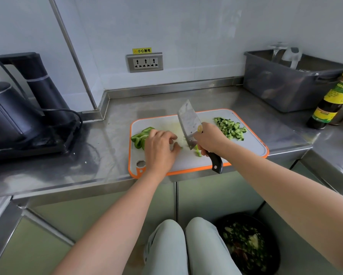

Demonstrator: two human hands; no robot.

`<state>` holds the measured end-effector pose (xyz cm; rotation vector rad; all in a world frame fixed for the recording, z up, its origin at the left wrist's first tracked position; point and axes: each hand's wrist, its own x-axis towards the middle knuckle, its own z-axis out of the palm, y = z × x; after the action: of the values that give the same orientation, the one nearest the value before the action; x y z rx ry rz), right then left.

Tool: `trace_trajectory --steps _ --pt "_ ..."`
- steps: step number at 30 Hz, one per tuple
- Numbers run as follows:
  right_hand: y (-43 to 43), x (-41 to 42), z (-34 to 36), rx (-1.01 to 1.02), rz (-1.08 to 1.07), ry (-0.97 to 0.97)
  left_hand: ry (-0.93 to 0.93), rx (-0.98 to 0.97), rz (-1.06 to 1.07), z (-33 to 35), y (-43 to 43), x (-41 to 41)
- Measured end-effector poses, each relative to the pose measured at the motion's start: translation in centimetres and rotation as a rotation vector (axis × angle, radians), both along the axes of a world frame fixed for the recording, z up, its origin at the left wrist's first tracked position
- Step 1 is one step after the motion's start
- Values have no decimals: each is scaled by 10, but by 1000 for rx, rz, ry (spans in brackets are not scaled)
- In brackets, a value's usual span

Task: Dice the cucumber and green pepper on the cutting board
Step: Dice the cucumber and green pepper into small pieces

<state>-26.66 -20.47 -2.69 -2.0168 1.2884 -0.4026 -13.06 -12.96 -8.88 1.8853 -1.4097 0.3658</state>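
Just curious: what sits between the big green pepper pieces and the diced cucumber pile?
Head view: the left hand, then the right hand gripping a cleaver over a pepper strip.

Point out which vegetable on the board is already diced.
The cucumber, small cubes right of the cleaver; the green pepper by the left hand is in large pieces.
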Motion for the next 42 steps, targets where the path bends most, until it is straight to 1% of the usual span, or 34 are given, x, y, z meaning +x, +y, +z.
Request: trace_trajectory --steps 2,4,7,13,16,19,21,26,29,32,35,37,39,41,42 --pt "11 4 3 77 9 -48 -33 -39 123 3 6 4" --pt "21 10 0 140 12 -55 -12 -43 263 5 11 9" --pt "28 12 -11 191 8 -35 14 8 332 6 18 17" --pt "3 -16 -10 102 -115 6 -19 161 276 3 28 25" --pt "5 -18 -5 69 -89 -36 11 201 250 1 28 27" --pt "17 -8 -6 119 23 -33 78 196 218 -1 26 29" --pt "18 -4 -9 147 48 -10 125 167 202 -1 26 32" --pt "2 -16 -9 74 -91 24 178 131 156 -3 27 35" --pt "4 -15 -9 83 -48 -35 273 78 157 1 23 33" --pt "11 -14 -11 130 49 -17 326 63 158 4 18 29" --pt "2 -19 -11 114 -46 -10 363 94 146 4 16 25" --pt "-5 -25 -9 81 -104 -16 331 145 153 2 17 26" --pt "-7 -29 -4 40 -93 -42 224 161 169 2 17 24" --pt "-3 -27 4 -9 -56 -65 174 72 154 9 14 17" --pt "-1 -25 8 -37 -43 -65 193 17 118 14 12 12"
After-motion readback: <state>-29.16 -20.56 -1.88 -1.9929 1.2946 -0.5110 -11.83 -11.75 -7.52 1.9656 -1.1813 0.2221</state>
